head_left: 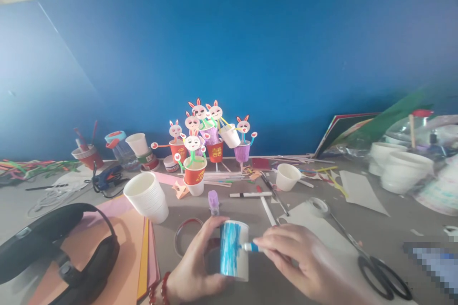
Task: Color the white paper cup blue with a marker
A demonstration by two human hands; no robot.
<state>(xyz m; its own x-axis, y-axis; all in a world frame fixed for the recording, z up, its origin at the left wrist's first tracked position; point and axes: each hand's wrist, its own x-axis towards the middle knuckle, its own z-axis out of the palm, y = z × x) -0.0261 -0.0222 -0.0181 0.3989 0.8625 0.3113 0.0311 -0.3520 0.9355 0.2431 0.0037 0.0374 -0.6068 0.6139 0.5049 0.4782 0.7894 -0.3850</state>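
My left hand (pixel 196 267) grips a white paper cup (pixel 234 250) from its left side, thumb below and fingers at the top. Much of the cup's wall is streaked with blue, and a strip on the right stays white. In my right hand (pixel 300 255) is a blue marker (pixel 255 247), pinched near its tip, which points at the cup's wall by the edge of the blue. Just beyond the cup stands a small purple bottle-like item (pixel 213 202). A roll of tape (pixel 186 236) lies behind my left hand.
Several rabbit-faced cup figures (pixel 195 169) stand at the back. To the left are stacked paper cups (pixel 146 195), coloured paper (pixel 125 243) and a black headset-like device (pixel 71 252). Scissors (pixel 384 276), markers (pixel 250 195) and a white cup (pixel 287 177) lie or stand to the right.
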